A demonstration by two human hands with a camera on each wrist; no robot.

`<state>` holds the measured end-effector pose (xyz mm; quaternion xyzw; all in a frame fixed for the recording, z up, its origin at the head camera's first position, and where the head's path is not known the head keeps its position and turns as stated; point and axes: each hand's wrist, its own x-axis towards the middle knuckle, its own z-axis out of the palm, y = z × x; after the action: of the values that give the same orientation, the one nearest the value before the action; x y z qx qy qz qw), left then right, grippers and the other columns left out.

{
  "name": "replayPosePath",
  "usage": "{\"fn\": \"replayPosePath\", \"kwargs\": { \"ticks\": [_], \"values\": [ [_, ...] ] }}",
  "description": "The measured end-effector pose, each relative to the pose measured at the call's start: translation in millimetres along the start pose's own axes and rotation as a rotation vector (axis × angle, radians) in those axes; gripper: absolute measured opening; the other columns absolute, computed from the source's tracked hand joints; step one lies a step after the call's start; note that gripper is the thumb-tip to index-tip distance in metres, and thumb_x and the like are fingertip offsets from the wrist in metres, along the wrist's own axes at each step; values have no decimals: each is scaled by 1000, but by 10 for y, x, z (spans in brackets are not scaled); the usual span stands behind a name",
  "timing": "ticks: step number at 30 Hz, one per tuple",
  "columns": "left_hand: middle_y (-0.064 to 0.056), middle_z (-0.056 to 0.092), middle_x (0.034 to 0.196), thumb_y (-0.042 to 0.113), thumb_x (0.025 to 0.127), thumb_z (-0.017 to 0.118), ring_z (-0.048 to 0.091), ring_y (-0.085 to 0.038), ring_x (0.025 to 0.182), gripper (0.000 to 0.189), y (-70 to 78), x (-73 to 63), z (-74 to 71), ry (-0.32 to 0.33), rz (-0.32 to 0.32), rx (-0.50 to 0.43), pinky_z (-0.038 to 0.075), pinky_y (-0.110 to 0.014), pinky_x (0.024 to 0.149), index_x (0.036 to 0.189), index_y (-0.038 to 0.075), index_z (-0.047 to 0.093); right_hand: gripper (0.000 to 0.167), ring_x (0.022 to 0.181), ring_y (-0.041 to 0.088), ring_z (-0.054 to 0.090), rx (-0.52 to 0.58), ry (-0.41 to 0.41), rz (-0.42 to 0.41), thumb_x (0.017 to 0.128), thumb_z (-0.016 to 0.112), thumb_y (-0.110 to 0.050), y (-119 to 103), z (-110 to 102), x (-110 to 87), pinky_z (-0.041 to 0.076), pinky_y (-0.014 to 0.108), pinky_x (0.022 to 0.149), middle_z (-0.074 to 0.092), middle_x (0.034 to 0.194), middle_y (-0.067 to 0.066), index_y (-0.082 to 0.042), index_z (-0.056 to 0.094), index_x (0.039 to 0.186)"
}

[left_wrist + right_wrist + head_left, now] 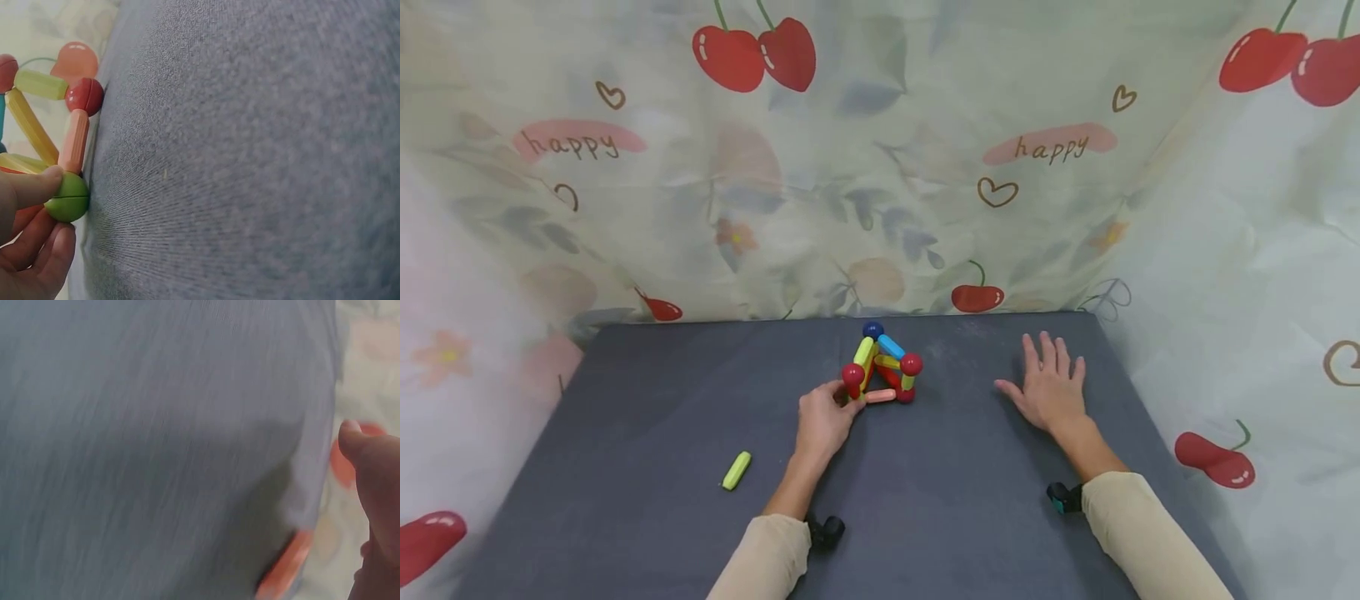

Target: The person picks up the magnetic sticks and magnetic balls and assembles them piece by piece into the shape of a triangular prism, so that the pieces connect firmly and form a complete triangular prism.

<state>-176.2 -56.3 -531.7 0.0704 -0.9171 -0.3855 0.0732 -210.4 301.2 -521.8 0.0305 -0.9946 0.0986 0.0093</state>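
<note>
A small frame of coloured rods and balls stands on the dark table towards the back. My left hand (823, 421) pinches a green ball (69, 197) at its near left corner, thumb on one side and fingers on the other. From that ball a pink rod (881, 396) runs to a low red ball (906, 396). Higher up are two more red balls, one on the left (853, 374) and one on the right (912, 364). A blue rod (891, 347) leads to a dark blue ball (873, 330) at the back. My right hand (1051, 387), fingers spread, holds nothing.
One loose yellow-green rod (737, 471) lies on the dark table (940, 500), left of my left forearm. Patterned cloth (880, 167) hangs behind and along both sides. A blurred orange shape (284, 569) shows low in the right wrist view.
</note>
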Motion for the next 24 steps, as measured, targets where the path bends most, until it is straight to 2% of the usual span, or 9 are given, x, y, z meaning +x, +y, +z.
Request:
{"fn": "replayPosePath", "kwargs": {
  "ticks": [2,5,10,13,17,20,24],
  "values": [
    [-10,78,97,26,84,85,71,-24,86,33,-3,-4,9,-2,-9,-13,60,-44,81,112,9,78,94,155,52,3,4,-16,29,99,56,-57,181,-16,-45,3,78,117,6,168,29,-5,11,163],
    [-10,78,99,27,85,84,71,-24,88,33,-9,-3,18,-4,-13,-18,60,-44,81,113,10,77,93,152,54,6,0,-29,63,100,55,-56,364,-13,-115,7,79,115,7,167,30,-4,11,163],
    [-10,77,97,27,85,85,70,-24,87,33,0,0,22,-5,-7,-13,60,-43,81,112,9,77,83,136,60,30,-31,4,87,102,55,-50,500,49,-187,29,77,101,23,157,34,0,21,160],
    [-10,77,96,26,85,85,69,-24,85,32,9,-6,5,-7,-7,-10,60,-43,80,111,9,77,68,120,58,42,-37,45,81,104,56,-41,512,93,-178,37,72,90,37,142,35,3,36,153],
    [-11,77,98,26,85,85,70,-25,87,33,27,-11,-3,-16,-21,-19,60,-44,82,112,9,77,43,105,52,52,-63,84,69,105,56,-28,470,129,-137,41,66,82,52,120,31,7,57,131],
    [-11,77,100,27,85,84,70,-25,88,34,35,-8,-2,-23,-34,-20,60,-44,85,114,9,77,33,97,49,59,-90,102,53,103,57,-22,384,130,-97,45,64,79,58,110,28,6,63,120],
    [-10,77,100,28,86,84,70,-24,88,34,30,3,-7,-28,-37,-11,60,-44,84,114,9,77,31,89,44,64,-30,132,-8,101,58,-19,168,67,-42,51,62,75,63,104,26,7,65,117]
  ]
}}
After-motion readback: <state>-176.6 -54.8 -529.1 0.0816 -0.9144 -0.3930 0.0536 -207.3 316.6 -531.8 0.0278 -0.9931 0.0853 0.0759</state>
